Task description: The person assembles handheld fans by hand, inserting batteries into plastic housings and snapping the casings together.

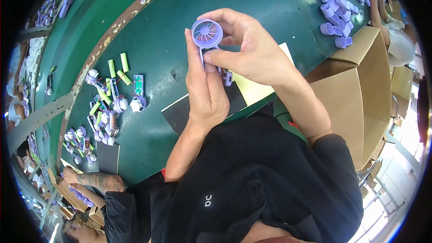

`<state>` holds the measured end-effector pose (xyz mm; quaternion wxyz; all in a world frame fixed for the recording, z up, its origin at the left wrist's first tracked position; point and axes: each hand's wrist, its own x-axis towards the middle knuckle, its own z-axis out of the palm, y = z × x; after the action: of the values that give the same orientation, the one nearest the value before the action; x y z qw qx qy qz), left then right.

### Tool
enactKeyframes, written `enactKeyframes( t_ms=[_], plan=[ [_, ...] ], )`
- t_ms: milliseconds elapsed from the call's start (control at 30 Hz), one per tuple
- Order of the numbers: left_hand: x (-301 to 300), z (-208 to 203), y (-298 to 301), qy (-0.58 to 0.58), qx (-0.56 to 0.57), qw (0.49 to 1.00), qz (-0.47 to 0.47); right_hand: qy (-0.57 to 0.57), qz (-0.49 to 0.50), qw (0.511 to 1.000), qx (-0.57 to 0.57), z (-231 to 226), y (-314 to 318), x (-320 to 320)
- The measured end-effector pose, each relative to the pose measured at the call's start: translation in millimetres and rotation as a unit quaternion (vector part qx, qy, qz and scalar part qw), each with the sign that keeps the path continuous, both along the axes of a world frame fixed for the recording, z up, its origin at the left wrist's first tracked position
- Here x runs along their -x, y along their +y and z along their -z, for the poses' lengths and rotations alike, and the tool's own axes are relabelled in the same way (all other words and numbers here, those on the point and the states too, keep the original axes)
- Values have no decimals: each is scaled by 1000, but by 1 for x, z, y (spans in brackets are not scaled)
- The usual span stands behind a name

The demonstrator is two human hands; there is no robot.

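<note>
A purple handheld fan housing (207, 40) with a round ring and radial spokes is held up in front of me over the table. My left hand (206, 91) supports it from below and on its left side, fingers pointing up along it. From the right, my right hand (248, 47) grips the housing, its thumb across the handle and its fingers behind the ring. Below my fingers a small purple part (227, 79) sticks out; how it joins the housing is hidden. Beneath the hands lie a black mat (176, 113) and a pale yellow sheet (257, 91).
Left on the green table (157, 54) lie several half-open fan units (119, 103) with green cylindrical cells (124, 62) and a circuit board (138, 85). Purple housings (333, 11) are heaped far right, beside an open cardboard box (337, 94). A co-worker's arm (101, 181) reaches in at lower left.
</note>
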<state>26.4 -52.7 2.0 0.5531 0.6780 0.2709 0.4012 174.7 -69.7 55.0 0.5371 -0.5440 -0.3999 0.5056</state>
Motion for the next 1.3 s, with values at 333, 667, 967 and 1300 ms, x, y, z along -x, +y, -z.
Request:
enactKeyframes(
  t_ms=[333, 667, 967, 1300],
  plan=[
    [-5, 20, -7, 47, -33, 998, -39, 4, 12, 998, 63, 24, 6, 3],
    [7, -20, 18, -220, 307, 926, -4, 11, 47, 997, 58, 22, -31, -31],
    [7, -27, 12, -201, 223, 954, -3, 215, -9, 959, 185, 45, -42, 16],
    [16, -26, 8, -36, 194, 980, 23, 98, 163, 978, -88, 10, -42, 1]
  ],
)
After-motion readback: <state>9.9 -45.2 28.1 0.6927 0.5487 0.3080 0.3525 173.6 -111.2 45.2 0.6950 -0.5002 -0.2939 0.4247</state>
